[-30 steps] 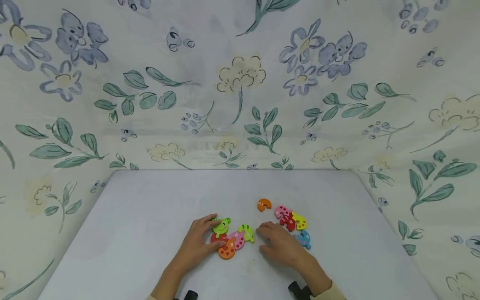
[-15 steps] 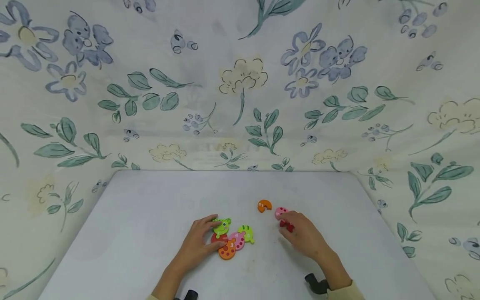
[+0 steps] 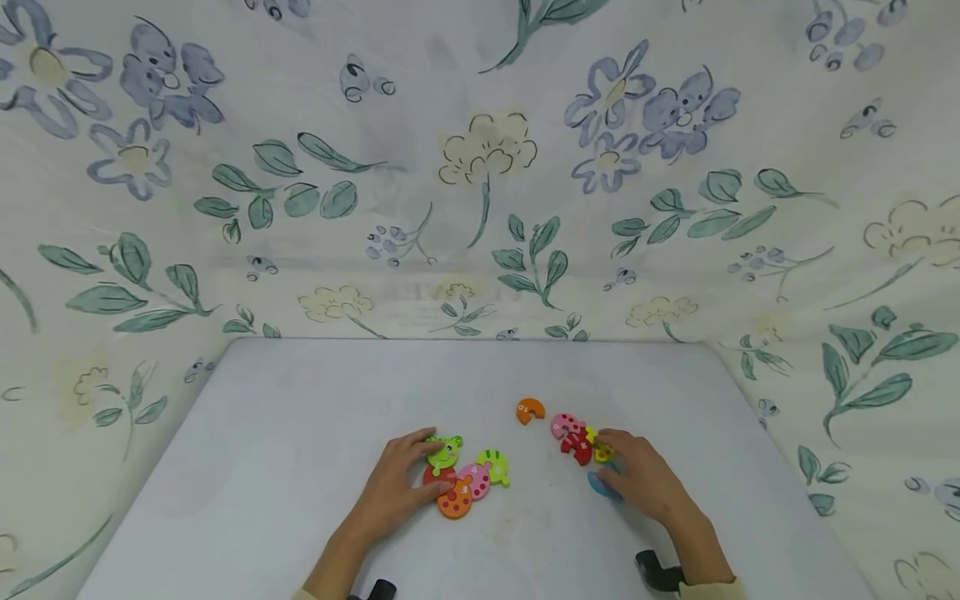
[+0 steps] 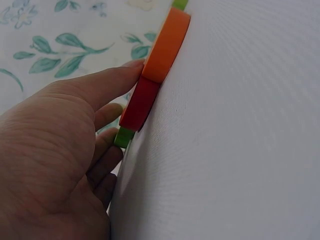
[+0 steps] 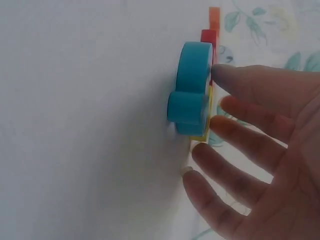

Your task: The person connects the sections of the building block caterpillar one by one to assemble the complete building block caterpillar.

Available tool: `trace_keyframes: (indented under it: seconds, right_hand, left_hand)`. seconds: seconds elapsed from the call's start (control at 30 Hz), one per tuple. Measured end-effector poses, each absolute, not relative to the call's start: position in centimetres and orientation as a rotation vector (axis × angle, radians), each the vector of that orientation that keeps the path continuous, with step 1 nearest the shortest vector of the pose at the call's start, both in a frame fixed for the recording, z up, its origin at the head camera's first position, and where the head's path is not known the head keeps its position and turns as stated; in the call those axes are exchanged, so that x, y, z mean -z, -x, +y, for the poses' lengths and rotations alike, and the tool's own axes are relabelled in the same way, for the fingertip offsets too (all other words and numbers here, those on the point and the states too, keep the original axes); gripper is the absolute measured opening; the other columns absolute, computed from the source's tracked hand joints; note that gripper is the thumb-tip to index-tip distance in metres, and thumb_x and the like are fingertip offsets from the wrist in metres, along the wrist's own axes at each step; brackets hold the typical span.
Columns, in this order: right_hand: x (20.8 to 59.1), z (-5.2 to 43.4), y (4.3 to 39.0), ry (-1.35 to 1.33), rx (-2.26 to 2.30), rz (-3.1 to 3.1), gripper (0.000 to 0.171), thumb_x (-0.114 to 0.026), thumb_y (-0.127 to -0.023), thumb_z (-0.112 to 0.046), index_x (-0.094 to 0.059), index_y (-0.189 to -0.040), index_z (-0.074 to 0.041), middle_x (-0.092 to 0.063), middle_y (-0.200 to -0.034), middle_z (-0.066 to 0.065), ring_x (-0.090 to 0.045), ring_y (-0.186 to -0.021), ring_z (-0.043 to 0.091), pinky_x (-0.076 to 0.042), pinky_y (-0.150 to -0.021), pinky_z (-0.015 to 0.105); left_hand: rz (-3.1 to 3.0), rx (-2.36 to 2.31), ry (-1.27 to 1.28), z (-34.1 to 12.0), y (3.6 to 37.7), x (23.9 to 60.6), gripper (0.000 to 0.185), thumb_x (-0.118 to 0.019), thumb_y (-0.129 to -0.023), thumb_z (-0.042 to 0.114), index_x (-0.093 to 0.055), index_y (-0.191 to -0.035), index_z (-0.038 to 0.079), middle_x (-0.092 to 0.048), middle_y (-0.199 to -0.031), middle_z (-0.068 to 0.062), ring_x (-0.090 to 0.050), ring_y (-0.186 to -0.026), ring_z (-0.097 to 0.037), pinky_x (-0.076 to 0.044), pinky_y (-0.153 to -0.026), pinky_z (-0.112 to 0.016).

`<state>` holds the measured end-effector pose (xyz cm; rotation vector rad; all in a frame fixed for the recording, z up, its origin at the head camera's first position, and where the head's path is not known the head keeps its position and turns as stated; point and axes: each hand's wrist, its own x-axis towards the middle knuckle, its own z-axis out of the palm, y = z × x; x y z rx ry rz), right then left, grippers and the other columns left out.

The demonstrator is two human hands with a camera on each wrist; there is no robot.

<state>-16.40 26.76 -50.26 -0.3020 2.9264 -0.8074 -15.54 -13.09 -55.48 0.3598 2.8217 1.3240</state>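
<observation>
A white table (image 3: 300, 467) fills the lower half of the head view, under a floral cloth backdrop (image 3: 480, 167). Left of centre, the left hand (image 3: 393, 487) rests with relaxed fingers (image 4: 107, 82) against a joined row of puzzle pieces (image 3: 465, 471). Right of centre, the right hand (image 3: 641, 479) hovers with spread fingers (image 5: 250, 82) over loose yellow (image 3: 600, 450) and blue (image 3: 600, 485) pieces, seemingly touching them. A careless sweep could scatter the red (image 3: 577, 446) and pink (image 3: 564, 425) neighbours. An orange piece (image 3: 529, 410) lies apart.

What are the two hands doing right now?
Left hand: open, fingers resting on the joined pieces.
Right hand: open, fingers spread over the blue piece.
</observation>
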Motion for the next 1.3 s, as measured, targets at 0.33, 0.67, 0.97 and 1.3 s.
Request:
trace_keyframes:
  seconds: [0.33,0.67,0.97,1.3]
  right_hand:
    - [52.7,28.1,16.5,0.281,1.183,2.893,0.048,-0.077,-0.095,-0.009,-0.061,-0.140,-0.006,-0.055,-0.149,0.016,-0.047,-0.138,0.043,-0.042,-0.110,0.065]
    - [53.3,29.7,16.5,-0.030,1.261,2.824,0.026,-0.066,-0.104,-0.022,-0.068,-0.125,-0.007,-0.072,-0.117,0.006,-0.066,-0.106,0.023,-0.055,-0.094,0.041]
    - [50.5,26.6,15.9,-0.106,0.729,2.788,0.067,-0.093,-0.073,-0.051,-0.061,-0.109,-0.005,-0.056,-0.090,0.004,-0.052,-0.083,0.021,-0.050,-0.070,0.037]
    - [50.3,24.9,15.3,-0.046,0.650,2.781,0.050,-0.094,-0.077,-0.034,-0.065,-0.107,-0.007,-0.057,-0.092,0.002,-0.054,-0.081,0.019,-0.057,-0.075,0.040]
  left_hand:
    - [2.815,-1.327,-0.349,-13.2,15.4,55.7,0.059,-0.090,-0.083,0.036,-0.068,-0.136,0.023,-0.048,-0.157,0.009,-0.041,-0.145,-0.023,-0.035,-0.120,-0.053]
    - [2.815,-1.352,-0.354,-13.3,15.1,55.9,0.058,-0.090,-0.083,0.036,-0.068,-0.135,0.023,-0.050,-0.156,0.008,-0.042,-0.143,-0.023,-0.036,-0.119,-0.055]
    - [2.834,-1.334,-0.355,-13.1,15.6,55.3,0.057,-0.090,-0.083,0.032,-0.068,-0.135,0.022,-0.049,-0.156,0.008,-0.041,-0.144,-0.023,-0.036,-0.119,-0.055]
    - [2.825,-1.333,-0.366,-13.1,15.6,55.7,0.058,-0.091,-0.083,0.035,-0.069,-0.134,0.023,-0.050,-0.156,0.009,-0.042,-0.143,-0.022,-0.038,-0.118,-0.053]
